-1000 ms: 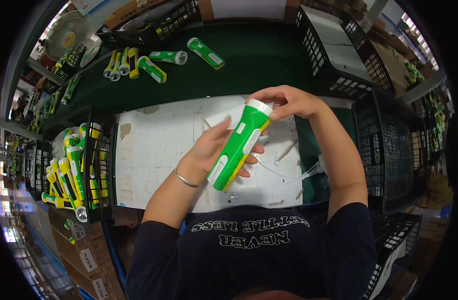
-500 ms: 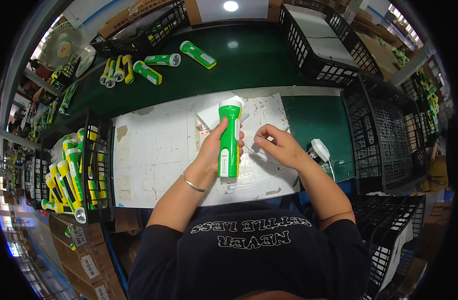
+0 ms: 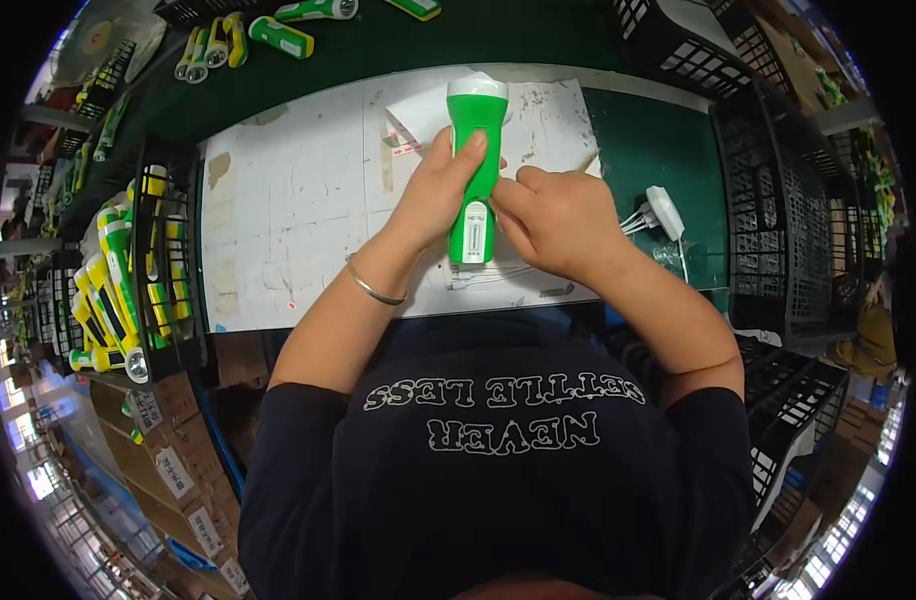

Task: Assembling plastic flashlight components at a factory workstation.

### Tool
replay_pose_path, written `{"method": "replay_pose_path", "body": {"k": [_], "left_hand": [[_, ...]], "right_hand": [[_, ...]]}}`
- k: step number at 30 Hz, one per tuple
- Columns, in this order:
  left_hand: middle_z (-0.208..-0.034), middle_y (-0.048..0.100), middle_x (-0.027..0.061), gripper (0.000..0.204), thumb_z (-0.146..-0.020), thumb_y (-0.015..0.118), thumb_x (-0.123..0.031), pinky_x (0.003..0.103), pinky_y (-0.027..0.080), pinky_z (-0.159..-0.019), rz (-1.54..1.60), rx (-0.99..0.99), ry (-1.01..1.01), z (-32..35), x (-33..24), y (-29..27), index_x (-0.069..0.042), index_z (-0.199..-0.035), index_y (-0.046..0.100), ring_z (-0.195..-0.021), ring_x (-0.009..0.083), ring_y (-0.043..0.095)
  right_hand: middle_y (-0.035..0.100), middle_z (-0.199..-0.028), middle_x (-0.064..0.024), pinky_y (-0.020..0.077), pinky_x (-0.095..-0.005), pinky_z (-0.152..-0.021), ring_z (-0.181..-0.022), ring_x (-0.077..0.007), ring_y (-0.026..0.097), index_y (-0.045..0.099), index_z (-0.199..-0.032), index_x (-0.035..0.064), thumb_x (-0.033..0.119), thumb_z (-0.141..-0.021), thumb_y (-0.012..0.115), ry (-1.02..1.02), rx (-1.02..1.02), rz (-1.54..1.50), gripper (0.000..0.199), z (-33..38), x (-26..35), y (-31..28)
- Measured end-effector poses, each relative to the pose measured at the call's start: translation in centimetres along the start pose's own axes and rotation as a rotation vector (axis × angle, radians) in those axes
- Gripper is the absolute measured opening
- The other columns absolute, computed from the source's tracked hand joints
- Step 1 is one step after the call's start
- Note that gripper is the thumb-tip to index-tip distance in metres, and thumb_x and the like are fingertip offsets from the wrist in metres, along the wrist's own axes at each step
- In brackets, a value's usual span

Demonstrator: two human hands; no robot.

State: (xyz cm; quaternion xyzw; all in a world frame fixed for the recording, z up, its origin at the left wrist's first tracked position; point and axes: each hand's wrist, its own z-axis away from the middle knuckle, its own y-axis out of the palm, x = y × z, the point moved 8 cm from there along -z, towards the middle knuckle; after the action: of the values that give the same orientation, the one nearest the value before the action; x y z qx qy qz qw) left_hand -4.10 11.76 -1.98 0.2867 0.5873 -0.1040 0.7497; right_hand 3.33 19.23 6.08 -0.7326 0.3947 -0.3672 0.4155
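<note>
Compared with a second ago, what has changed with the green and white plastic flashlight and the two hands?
The green and white plastic flashlight went from tilted to upright over the white mat. The right hand left its white head, dipped to the mat, and now touches the lower body. The left hand kept its grip.
</note>
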Motion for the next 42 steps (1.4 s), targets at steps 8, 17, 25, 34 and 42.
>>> {"method": "replay_pose_path", "body": {"k": [8,17,25,34,42], "left_hand": [[-0.089,0.058,0.011,0.048,-0.095,0.032,-0.049,0.03,0.05,-0.062,0.185,-0.109,-0.056,0.0,0.0,-2.6,-0.006,-0.108,0.046,-0.071,0.0161,0.057],[-0.087,0.055,0.0065,0.033,-0.091,0.054,-0.032,0.025,0.047,-0.068,0.121,0.036,-0.009,1.0,-0.4,0.1,-0.005,-0.107,0.045,-0.075,0.0123,0.055],[-0.093,0.058,0.0108,0.042,-0.088,0.056,-0.032,0.031,0.048,-0.073,-0.376,0.033,0.009,2.6,-0.9,-1.2,-0.001,-0.115,0.045,-0.087,0.0191,0.058],[-0.091,0.061,0.0131,0.038,-0.07,0.065,-0.018,0.038,0.049,-0.073,-1.389,0.173,0.159,6.0,-5.9,-2.6,-0.005,-0.104,0.055,-0.084,0.0305,0.06],[-0.099,0.061,0.0202,0.052,-0.074,0.068,-0.027,0.035,0.047,-0.079,-1.024,0.319,-0.065,6.6,-3.8,-3.1,0.0,-0.114,0.05,-0.09,0.0317,0.06]], "right_hand": [[0.047,-0.061,-0.0017,0.0392,-0.0336,-0.045,-0.05,-0.0214,0.05,0.052,-0.065,0.0151,0.021,-0.067,0.066,-0.329,0.277,-0.244,0.016,4.1,5.9,1.8],[0.045,-0.057,-0.005,0.0341,-0.0293,-0.046,-0.048,-0.0177,0.042,0.041,-0.06,0.0066,0.024,-0.075,0.072,0.376,-0.037,-0.568,0.038,0.0,-2.2,2.6],[0.051,-0.071,0.0007,0.0342,-0.0239,-0.051,-0.059,-0.007,0.041,0.051,-0.076,0.0043,0.023,-0.079,0.068,0.533,-0.019,-0.889,0.025,0.3,-7.9,2.2],[0.056,-0.096,-0.0029,0.0356,-0.0195,-0.059,-0.082,-0.0071,0.048,0.054,-0.117,0.0166,0.024,-0.064,0.08,0.416,0.31,-0.954,0.06,-0.2,-6.8,1.1],[0.057,-0.099,-0.0018,0.0269,-0.0142,-0.05,-0.051,0.0011,0.025,0.05,-0.12,0.0126,0.015,-0.062,0.08,0.428,0.324,-1.25,0.065,-0.8,-4.9,3.8]]}}
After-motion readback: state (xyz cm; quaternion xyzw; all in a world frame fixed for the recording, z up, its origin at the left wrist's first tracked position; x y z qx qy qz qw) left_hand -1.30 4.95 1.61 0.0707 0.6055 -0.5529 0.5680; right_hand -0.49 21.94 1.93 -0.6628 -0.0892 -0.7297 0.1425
